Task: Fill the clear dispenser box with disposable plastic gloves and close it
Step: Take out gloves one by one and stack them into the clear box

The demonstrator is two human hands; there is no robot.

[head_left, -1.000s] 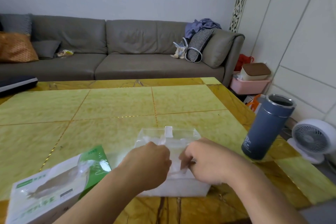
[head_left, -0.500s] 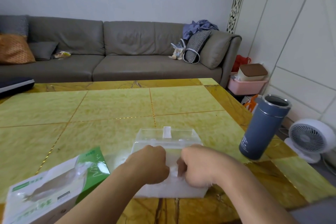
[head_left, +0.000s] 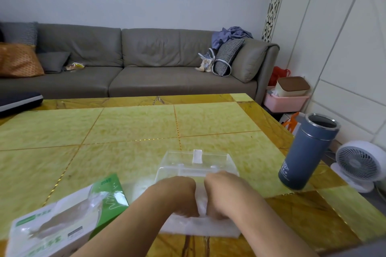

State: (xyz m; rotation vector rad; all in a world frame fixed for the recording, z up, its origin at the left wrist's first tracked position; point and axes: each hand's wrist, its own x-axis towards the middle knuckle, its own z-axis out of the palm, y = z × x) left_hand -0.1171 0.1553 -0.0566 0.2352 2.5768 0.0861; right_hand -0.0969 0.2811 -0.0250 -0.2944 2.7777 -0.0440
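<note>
The clear dispenser box point(head_left: 211, 229) stands near the front edge of the yellow table point(head_left: 125, 129), with its clear lid point(head_left: 197, 160) tipped open at the back. A white stack of plastic gloves point(head_left: 201, 204) fills the box. My left hand point(head_left: 173, 196) and my right hand point(head_left: 224, 194) are side by side in the box opening. Their fingers are curled down into the glove stack, and the fingertips are hidden by the hands.
A green and white glove carton point(head_left: 62, 221) lies at the front left, its window torn open. A blue open-topped flask point(head_left: 307, 152) stands at the table's right edge. A white fan point(head_left: 359, 162) sits on the floor beyond. A grey sofa point(head_left: 146, 62) runs along the back.
Both hands have sunk lower into the box with the gloves and come closer together. The loose glove plastic seen above the box a second ago is now down inside.
</note>
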